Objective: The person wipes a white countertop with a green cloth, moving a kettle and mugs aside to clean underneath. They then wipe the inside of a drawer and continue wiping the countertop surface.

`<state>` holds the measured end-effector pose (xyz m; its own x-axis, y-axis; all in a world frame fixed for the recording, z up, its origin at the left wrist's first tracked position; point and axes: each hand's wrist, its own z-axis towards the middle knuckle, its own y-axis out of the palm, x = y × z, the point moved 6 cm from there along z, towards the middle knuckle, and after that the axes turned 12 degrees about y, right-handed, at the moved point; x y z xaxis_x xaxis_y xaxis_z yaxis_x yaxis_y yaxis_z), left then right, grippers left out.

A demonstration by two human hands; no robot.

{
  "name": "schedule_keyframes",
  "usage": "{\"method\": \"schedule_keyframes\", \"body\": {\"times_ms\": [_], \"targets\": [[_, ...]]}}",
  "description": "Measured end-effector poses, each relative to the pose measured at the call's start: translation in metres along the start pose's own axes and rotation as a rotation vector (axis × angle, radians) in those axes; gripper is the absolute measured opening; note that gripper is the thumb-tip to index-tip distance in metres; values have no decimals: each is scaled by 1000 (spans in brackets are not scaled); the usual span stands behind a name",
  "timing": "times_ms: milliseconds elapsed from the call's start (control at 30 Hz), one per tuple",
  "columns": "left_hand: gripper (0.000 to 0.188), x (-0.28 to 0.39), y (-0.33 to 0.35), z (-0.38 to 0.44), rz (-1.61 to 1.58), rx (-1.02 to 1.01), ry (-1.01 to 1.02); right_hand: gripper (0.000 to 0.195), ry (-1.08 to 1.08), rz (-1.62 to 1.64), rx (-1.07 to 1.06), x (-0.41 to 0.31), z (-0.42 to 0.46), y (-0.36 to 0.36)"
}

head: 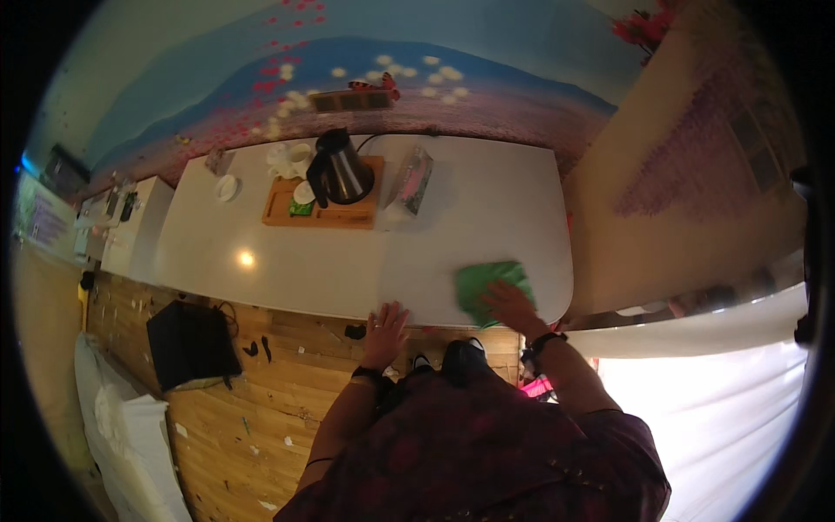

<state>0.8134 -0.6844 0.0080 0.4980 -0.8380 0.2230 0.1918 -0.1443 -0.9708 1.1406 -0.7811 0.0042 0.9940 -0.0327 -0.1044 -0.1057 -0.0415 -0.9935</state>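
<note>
A folded green cloth [471,288] lies on the white tabletop [313,274] near its rounded right front corner. My right hand [512,305] presses down on the cloth with its palm and fingers and holds it against the surface. Farther left, my left hand [386,333] rests at the table's front edge, fingers spread and nothing in it. Toward the back stands a wooden tray [274,212] bearing a dark metal electric kettle [349,171], white cups [301,154] and a small green packet [301,207]. Beside the tray is a tissue box [412,183].
A small white dish [226,188] sits left of the tray. Below the table, a black bin-like box [192,346] stands on the littered wooden floor [280,404]. A white-covered bed or seat [130,430] is at lower left. A mural wall [509,85] runs behind the table.
</note>
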Motion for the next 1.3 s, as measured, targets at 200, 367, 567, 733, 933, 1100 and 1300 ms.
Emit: {"method": "schedule_keyframes", "body": {"times_ms": [200, 367, 567, 733, 933, 1100, 1300], "targets": [[56, -4, -1, -21, -62, 1, -128, 62, 868, 32, -91, 128, -3, -3], [45, 9, 4, 26, -72, 122, -357, 64, 441, -116, -304, 23, 47, 1], [53, 87, 20, 158, -166, 97, -142, 51, 290, 538, -116, 42, 55, -26], [69, 143, 43, 224, -87, 57, -412, 47, 268, 407, 48, 134, 43, -14], [73, 169, 51, 217, -87, 219, -298, 48, 131, 334, 99, 134, 70, -6], [64, 78, 26, 202, -103, 137, -473, 48, 12, 273, 168, 85, 131, -15], [31, -71, -9, 157, -78, 343, -912, 47, 168, 154, 223, 16, 184, -15]]}}
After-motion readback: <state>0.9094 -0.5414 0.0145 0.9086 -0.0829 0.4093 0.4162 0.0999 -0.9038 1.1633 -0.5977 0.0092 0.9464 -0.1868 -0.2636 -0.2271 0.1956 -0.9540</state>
